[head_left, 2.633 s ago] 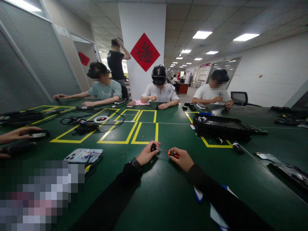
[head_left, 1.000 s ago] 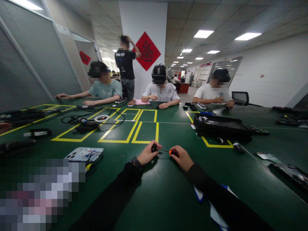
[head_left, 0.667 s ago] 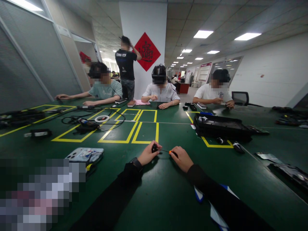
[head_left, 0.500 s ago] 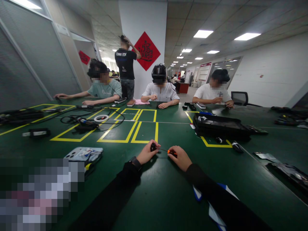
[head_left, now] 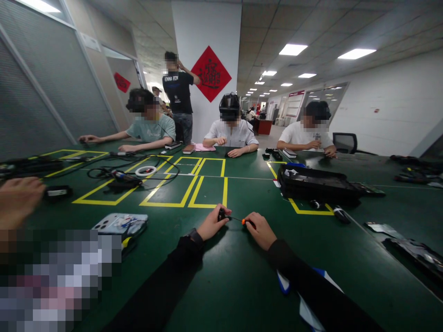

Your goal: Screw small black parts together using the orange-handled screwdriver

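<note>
My left hand (head_left: 212, 224) is closed around a small black part (head_left: 221, 214) whose exact kind I cannot make out. My right hand (head_left: 262, 231) grips a screwdriver (head_left: 244, 222) by its orange and black handle. The thin shaft points left, and its tip meets or nearly meets the black part; the contact point is too small to tell. Both hands are low over the green table (head_left: 221, 286), and my right fingers hide most of the handle.
A phone (head_left: 121, 223) lies to the left, beside another person's hand (head_left: 20, 198). Cables and a white ring (head_left: 146, 171) are farther back. A long black housing (head_left: 316, 180) stands at the right, near a blue-and-white packet (head_left: 309, 306). Several people sit across the table.
Another person's hand has come into view at the left edge. My hands stay nearly in place, with the screwdriver slightly turned. The standing person at the back has shifted a little left.
</note>
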`<state>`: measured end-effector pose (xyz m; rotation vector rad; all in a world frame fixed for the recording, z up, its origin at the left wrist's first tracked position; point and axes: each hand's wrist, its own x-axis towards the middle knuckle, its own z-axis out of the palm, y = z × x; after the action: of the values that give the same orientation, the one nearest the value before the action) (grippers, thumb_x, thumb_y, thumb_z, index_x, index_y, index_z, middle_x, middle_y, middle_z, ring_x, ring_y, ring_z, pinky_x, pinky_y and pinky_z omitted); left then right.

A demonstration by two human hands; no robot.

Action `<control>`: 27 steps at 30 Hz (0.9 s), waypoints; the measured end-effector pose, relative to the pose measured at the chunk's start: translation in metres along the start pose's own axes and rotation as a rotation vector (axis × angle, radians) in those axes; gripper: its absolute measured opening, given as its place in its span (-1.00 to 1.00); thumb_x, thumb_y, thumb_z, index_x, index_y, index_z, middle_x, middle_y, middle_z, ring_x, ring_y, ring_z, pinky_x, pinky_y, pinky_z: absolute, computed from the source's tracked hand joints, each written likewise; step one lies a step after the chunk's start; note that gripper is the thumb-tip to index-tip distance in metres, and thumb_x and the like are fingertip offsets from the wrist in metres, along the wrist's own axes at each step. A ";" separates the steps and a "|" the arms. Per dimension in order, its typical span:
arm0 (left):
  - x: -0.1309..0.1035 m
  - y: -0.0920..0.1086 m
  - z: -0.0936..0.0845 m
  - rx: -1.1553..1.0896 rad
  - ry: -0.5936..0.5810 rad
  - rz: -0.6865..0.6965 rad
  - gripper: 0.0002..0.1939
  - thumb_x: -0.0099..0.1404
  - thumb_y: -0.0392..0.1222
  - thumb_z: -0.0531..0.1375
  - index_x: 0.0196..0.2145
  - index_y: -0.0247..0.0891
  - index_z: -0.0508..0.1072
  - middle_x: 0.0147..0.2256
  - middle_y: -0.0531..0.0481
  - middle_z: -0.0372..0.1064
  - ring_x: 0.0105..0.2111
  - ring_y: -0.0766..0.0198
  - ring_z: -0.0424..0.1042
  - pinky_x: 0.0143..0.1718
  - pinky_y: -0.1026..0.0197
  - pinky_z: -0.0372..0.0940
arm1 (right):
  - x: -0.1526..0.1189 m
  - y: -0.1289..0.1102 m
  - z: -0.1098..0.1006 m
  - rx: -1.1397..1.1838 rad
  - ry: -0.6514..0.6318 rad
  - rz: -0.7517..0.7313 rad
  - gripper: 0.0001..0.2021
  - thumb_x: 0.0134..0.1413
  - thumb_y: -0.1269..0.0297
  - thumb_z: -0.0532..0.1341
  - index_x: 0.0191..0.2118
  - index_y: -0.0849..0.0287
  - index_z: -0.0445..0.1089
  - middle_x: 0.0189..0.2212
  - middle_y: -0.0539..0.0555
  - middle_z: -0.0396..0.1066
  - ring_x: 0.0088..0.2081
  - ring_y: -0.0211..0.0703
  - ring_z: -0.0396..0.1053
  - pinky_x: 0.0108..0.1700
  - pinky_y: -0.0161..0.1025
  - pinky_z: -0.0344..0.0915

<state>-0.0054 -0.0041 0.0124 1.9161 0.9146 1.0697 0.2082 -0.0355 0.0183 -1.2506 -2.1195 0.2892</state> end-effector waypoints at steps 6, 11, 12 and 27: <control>-0.002 0.002 -0.007 0.096 -0.025 0.000 -0.76 0.16 -0.20 0.09 -0.20 -0.23 0.19 -0.17 -0.07 0.31 -0.14 0.25 0.30 -0.04 0.09 0.14 | 0.000 0.001 0.000 0.093 0.023 -0.009 -0.84 0.00 0.35 0.11 -0.24 0.15 0.31 -0.32 0.06 0.29 -0.24 -0.17 0.21 -0.17 -0.20 0.15; -0.002 0.000 -0.007 0.054 -0.036 -0.012 -0.76 0.16 -0.21 0.09 -0.19 -0.23 0.19 -0.16 -0.06 0.30 -0.14 0.26 0.31 -0.05 0.11 0.15 | -0.001 -0.001 0.000 0.104 0.043 -0.012 -0.83 -0.01 0.33 0.12 -0.23 0.15 0.31 -0.30 0.07 0.29 -0.20 -0.15 0.18 -0.13 -0.18 0.14; -0.002 0.000 -0.007 0.048 -0.036 -0.012 -0.77 0.16 -0.21 0.09 -0.20 -0.23 0.19 -0.17 -0.07 0.31 -0.14 0.26 0.31 -0.05 0.11 0.14 | 0.000 -0.001 0.000 0.098 0.044 -0.007 -0.84 0.01 0.33 0.11 -0.23 0.16 0.31 -0.30 0.07 0.29 -0.19 -0.15 0.18 -0.12 -0.18 0.14; -0.002 0.001 -0.009 0.030 -0.048 -0.017 -0.76 0.15 -0.21 0.10 -0.20 -0.23 0.19 -0.18 -0.07 0.32 -0.15 0.26 0.31 -0.05 0.11 0.14 | 0.002 0.003 0.003 0.122 0.045 0.011 -0.81 -0.10 0.46 0.12 -0.27 0.17 0.28 -0.30 0.06 0.27 -0.20 -0.15 0.19 -0.13 -0.18 0.15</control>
<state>-0.0144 -0.0039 0.0157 1.9463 0.9237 1.0014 0.2081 -0.0324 0.0155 -1.1868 -2.0263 0.3861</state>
